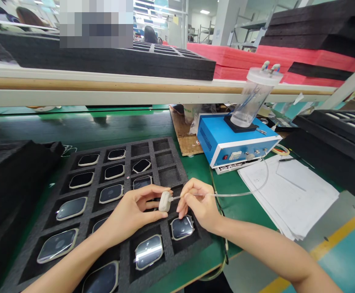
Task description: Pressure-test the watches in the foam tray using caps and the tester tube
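Presumably tube-to-piece work: left hand (131, 209) pinches the pale piece (164, 201) above the foam tray (128, 169); right hand (200, 203) pinches the clear tube (234, 195). Next move likely needs steady alignment.

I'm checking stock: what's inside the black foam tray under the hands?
Dark-faced watch-like devices lie in its compartments. The left hand, its forearm and right hand cover parts of the tray, so anything beneath them cannot be seen.

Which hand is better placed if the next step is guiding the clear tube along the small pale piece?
Probably the right hand: its fingers hold the clear tube near the end pointing at the pale piece. The left hand is occupied gripping that piece.
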Tool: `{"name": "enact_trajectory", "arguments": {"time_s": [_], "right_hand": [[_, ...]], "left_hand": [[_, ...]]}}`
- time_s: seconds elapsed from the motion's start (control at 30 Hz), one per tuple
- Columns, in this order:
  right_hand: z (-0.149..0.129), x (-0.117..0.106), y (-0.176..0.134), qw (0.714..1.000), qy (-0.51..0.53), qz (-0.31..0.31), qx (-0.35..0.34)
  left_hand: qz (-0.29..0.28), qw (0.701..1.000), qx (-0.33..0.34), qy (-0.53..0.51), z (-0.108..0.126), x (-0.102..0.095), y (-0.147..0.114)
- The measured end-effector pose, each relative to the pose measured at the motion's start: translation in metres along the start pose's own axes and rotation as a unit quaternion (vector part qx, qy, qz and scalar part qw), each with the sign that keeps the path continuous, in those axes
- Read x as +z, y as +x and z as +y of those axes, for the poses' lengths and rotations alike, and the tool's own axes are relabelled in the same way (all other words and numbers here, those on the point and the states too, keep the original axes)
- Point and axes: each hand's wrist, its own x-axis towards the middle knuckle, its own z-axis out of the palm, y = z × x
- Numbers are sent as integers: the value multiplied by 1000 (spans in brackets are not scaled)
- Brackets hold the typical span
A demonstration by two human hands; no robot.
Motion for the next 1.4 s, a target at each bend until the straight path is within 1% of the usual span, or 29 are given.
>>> {"name": "enact_trajectory", "arguments": {"time_s": [0.57, 1.23, 1.4], "right_hand": [[1, 0, 1, 1000, -8, -1, -5], [1, 0, 0, 1000, -10, 0, 8], [1, 0, 0, 1000, -9, -1, 6]], "left_hand": [[-3, 1000, -2, -2, 1, 0, 0], [1, 1000, 4, 18, 2, 1, -1], [-2, 1000, 4, 7, 1, 0, 0]]}}
